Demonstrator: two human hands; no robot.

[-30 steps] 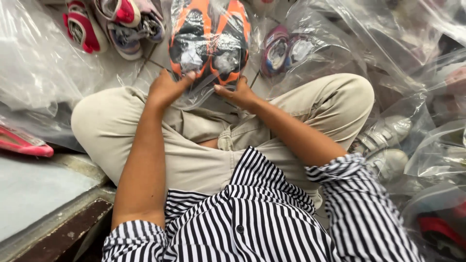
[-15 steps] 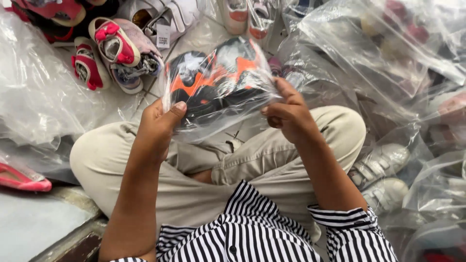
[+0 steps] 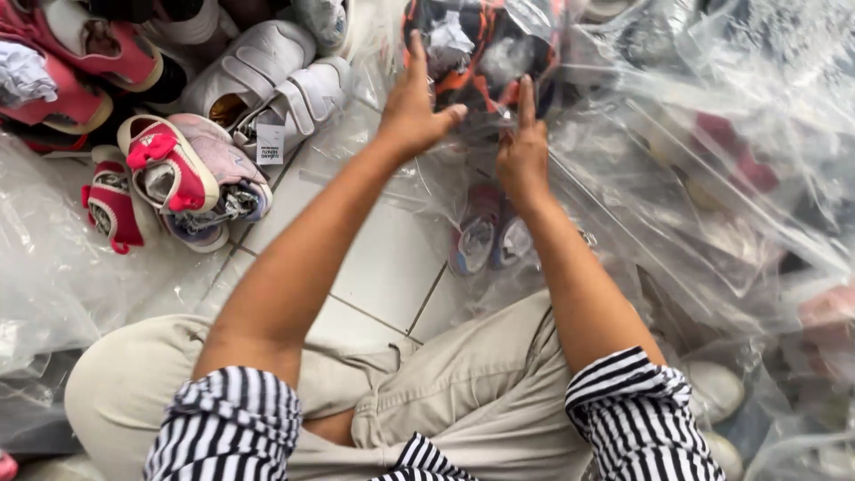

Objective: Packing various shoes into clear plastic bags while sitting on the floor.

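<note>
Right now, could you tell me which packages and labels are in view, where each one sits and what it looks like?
Clear plastic bag with orange and black shoes: top centre, against left hand and right hand.
Clear bag with a small blue and pink pair: on the floor under the right wrist.
White rectangular tag: hanging off the white strap shoes, upper left.
Heap of clear bags: right side, crumpled.
</note>
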